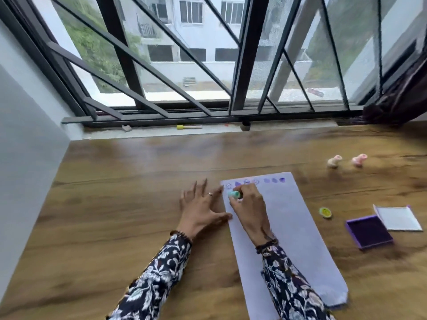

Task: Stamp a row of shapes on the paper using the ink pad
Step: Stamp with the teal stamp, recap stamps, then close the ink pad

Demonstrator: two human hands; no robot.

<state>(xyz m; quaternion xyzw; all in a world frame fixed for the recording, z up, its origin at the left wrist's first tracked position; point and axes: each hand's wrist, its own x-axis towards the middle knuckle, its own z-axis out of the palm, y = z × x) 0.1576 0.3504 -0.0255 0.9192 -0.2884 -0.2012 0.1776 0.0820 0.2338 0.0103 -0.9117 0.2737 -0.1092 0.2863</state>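
A long white paper (288, 218) lies on the wooden table, with a row of several purple stamped shapes (256, 181) along its far edge. My right hand (248, 204) grips a small green stamp (234, 194) near the paper's far left corner, just below that row. Flat beside the paper's left edge rests my left hand (201, 206), fingers spread, thumb touching the edge. The open purple ink pad (369, 230) sits to the right, its white lid (396, 218) behind it.
A yellow-green stamp (325, 212) lies between the paper and the ink pad. Two pink-and-white stamps (334, 161) (359, 159) stand at the far right. A window with dark bars runs along the table's far side; a yellow-capped pen (189, 127) lies on the sill.
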